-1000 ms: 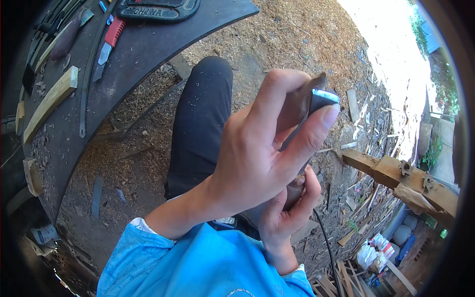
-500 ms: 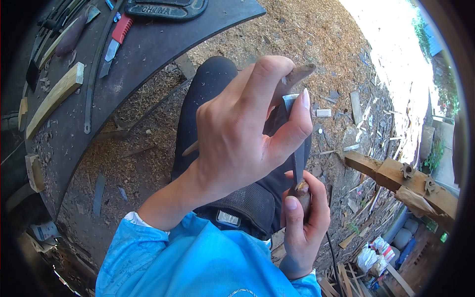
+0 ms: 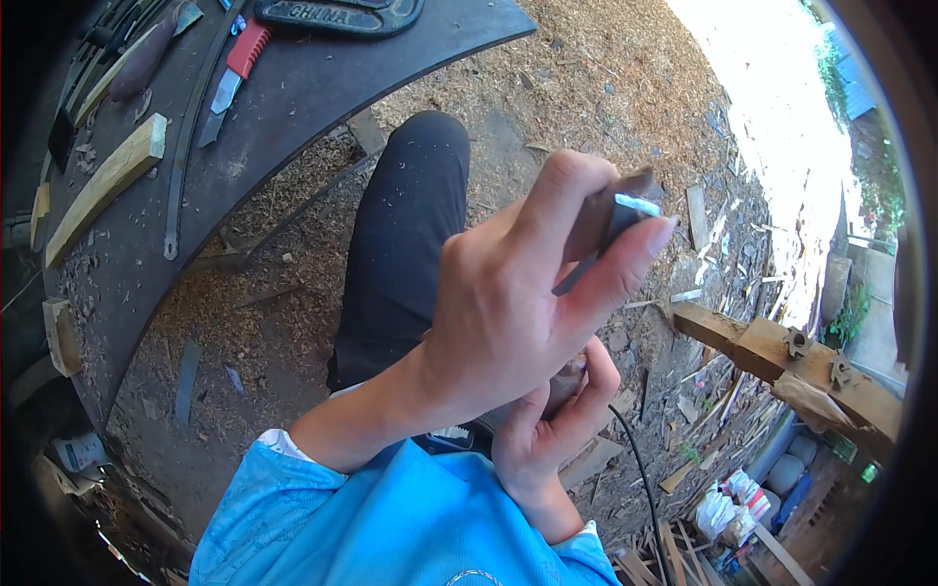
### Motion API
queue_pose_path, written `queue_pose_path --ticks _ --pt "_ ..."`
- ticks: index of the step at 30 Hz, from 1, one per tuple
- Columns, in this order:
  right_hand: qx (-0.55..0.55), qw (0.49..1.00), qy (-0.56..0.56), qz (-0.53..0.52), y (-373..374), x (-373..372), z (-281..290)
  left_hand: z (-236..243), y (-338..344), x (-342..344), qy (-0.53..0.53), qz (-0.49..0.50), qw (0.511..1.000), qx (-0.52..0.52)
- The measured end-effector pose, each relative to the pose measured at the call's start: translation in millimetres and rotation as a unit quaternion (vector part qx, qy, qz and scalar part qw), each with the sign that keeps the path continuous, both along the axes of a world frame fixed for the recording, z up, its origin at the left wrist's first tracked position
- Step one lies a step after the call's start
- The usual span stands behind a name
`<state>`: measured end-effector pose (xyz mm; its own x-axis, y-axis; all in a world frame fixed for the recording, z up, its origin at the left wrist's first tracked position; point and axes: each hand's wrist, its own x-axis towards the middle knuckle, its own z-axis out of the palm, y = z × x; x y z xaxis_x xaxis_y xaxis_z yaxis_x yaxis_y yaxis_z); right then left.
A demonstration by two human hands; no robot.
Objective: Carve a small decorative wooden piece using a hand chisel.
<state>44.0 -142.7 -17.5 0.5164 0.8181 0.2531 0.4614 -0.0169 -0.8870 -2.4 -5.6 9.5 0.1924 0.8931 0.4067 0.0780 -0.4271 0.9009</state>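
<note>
My left hand, fingers curled, grips a brown, tapered piece whose end sticks out past the index finger. I cannot tell whether it is wood or stone. Beside it lies the blade of a chisel, its bright squared tip showing between thumb and index finger. Most of the blade is hidden behind my left hand. Below, my right hand is closed around the chisel's brown rounded handle.
On the dark table at left lie a red utility knife, a clamp, a pale wood strip and a long metal strip. A wooden beam stands right. Shavings cover the ground; a black cable hangs near my right arm.
My left hand has shifted right and slightly down with the brown piece. My right hand has moved left, closer beneath it. The chisel tip now points more toward me, and the blade looks foreshortened.
</note>
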Motion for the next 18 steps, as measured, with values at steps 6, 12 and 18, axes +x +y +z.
queue_pose_path --ticks 6,12,18 --pt "-0.047 0.992 0.117 -0.027 -6 18 15 3 4 -4 -0.045 -0.040 0.997 -0.057" --pt "-0.171 0.971 0.154 0.070 -13 45 45 3 13 -9 -0.029 -0.028 0.999 -0.036" --pt "-0.216 0.948 0.214 0.093 -12 49 68 -1 13 -11 -0.041 -0.067 0.996 -0.038"
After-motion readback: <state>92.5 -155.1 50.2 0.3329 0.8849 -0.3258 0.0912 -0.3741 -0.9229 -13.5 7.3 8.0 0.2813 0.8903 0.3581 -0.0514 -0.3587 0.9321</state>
